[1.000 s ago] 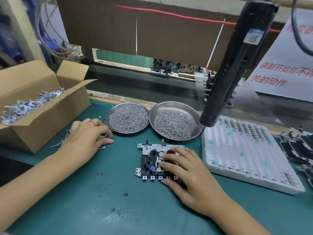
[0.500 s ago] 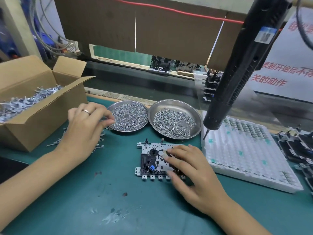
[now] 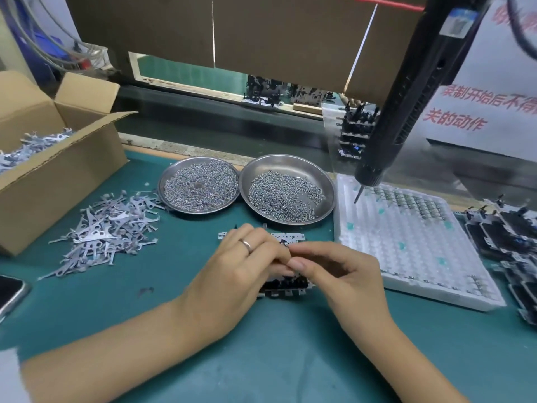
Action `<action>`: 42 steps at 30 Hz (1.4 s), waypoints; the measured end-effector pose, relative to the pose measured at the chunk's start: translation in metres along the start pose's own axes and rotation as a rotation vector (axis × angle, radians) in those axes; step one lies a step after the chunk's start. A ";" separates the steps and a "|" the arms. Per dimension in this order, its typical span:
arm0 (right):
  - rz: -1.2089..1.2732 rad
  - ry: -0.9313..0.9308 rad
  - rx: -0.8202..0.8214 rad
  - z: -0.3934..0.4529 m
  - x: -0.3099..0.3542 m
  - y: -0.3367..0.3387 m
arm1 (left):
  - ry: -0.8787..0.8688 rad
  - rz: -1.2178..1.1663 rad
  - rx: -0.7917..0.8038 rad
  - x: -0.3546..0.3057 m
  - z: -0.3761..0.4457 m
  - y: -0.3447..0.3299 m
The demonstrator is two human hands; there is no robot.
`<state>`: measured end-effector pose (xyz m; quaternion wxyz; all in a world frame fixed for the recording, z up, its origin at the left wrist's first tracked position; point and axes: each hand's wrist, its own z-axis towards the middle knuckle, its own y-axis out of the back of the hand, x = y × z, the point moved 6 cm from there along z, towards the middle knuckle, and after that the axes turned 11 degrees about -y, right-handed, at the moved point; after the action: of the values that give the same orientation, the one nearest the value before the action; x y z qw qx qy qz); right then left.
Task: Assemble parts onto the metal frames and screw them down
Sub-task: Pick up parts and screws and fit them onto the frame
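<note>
A metal frame (image 3: 290,236) carrying black parts lies flat on the green mat, mostly covered by my hands. My left hand (image 3: 241,269), with a ring, is curled over its left half. My right hand (image 3: 345,274) is curled over its right half. The fingertips of both hands meet above the frame and pinch a small metal part that I can hardly see. A pile of loose metal levers (image 3: 107,228) lies to the left. Two steel dishes hold screws, one on the left (image 3: 160,189) and one on the right (image 3: 290,163). A black electric screwdriver (image 3: 406,97) hangs at the right.
An open cardboard box (image 3: 58,175) of levers stands at the far left. A white blister tray (image 3: 406,257) lies right of the frame, with assembled units (image 3: 505,237) beyond it. A phone (image 3: 8,292) rests at the left edge. A dark conveyor belt (image 3: 232,123) runs behind the mat.
My left hand left the lever pile and came right to the frame. My right hand lifted its fingers off the frame and met the left fingertips above it.
</note>
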<state>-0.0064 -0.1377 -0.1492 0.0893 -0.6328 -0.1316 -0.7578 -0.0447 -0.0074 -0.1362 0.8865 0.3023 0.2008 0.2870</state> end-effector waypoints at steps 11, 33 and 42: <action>-0.150 0.045 -0.130 0.002 -0.009 0.008 | 0.404 -0.297 -0.109 0.022 -0.013 0.005; -0.524 0.324 -0.050 -0.001 -0.011 -0.009 | 0.705 -0.454 0.151 0.044 -0.025 0.007; -0.661 0.375 0.050 -0.006 -0.009 -0.015 | 0.721 -0.396 0.165 0.043 -0.026 0.007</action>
<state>-0.0150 -0.1258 -0.1601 -0.1223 -0.4041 -0.3284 -0.8449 -0.0285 0.0351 -0.1583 0.7705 0.2081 0.5747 0.1811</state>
